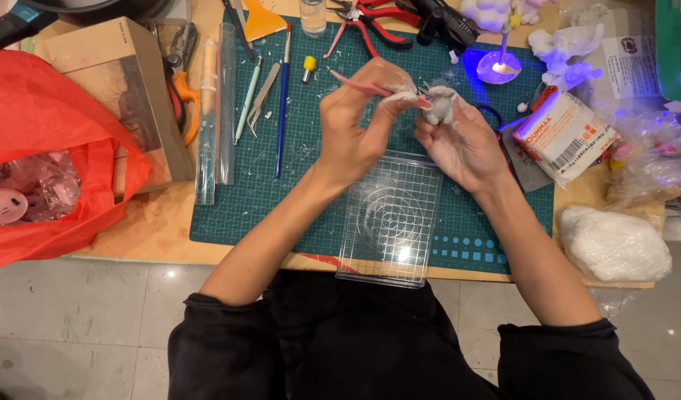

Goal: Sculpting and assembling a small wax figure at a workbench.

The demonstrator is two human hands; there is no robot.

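Both hands are up over the green cutting mat [296, 185], and everything turns on one short gap. The left hand [355, 126] has its grip pinched on a slim pink modelling tool [366, 87], whose long axis runs from upper left down to the right, tip aimed straight at the small grey-white clay piece [438, 104]. That piece sits to the right of the tool tip, touching it or just short of it; too small to tell which. The right hand [462, 144] has its grip closed round the clay from below and behind, fingers curled, holding it above the mat rather than on the worktop. So the right hand is the nearer one, the carrier; the left comes in from the side. A clear gridded acrylic plate [391, 222] lies just beneath both wrists.
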